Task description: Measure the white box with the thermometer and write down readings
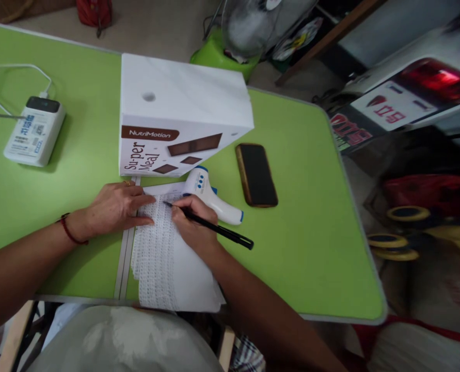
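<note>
My right hand [196,225] is closed round a black pen [225,233], its tip at the upper part of a paper sheet [158,263]. Dense columns of small writing cover the sheet's left side; the right part looks blank. Several sheets seem to lie stacked, their lower edge reaching the table's near edge. My left hand [115,209] rests with fingers apart, fingertips on the paper's upper left edge. A white and blue infrared thermometer [210,199] lies just beyond my right hand, against a white box [183,103] printed "NutriMotion Super Meal".
A phone in a brown case [256,174] lies on the green table [311,232] to the right. On the left is a white power bank [36,132] with cables. Past the far edge stand a fan [249,28] and a green stool [214,54]; a scooter's rear [419,93] is at right.
</note>
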Demonstrator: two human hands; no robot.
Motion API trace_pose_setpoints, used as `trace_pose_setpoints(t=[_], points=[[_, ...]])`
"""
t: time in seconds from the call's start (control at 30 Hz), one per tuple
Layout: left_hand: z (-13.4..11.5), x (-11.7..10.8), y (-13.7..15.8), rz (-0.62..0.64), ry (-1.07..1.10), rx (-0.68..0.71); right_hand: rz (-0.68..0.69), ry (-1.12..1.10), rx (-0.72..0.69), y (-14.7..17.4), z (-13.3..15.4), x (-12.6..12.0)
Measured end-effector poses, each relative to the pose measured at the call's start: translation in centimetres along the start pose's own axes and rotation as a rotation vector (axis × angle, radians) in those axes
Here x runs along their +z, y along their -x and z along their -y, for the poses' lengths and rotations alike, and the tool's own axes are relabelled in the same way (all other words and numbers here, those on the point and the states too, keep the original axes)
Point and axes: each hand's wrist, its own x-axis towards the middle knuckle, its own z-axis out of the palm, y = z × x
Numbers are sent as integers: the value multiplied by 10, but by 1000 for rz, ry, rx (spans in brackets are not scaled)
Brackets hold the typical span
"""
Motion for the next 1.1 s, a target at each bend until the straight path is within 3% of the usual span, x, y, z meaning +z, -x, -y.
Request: trace_pose_setpoints(t=[0.43,0.63,0.8,1.1], points=[[0,2,-1,-109,12,52,19,-24,-43,1,-1,0],[0,2,0,-101,5,43,89,-3,-81,-1,0,0],[1,2,0,-101,2,46,57,-6,-118,0,0,2],[1,2,-1,-56,-4,29,58,-3,-48,0,-2,0]])
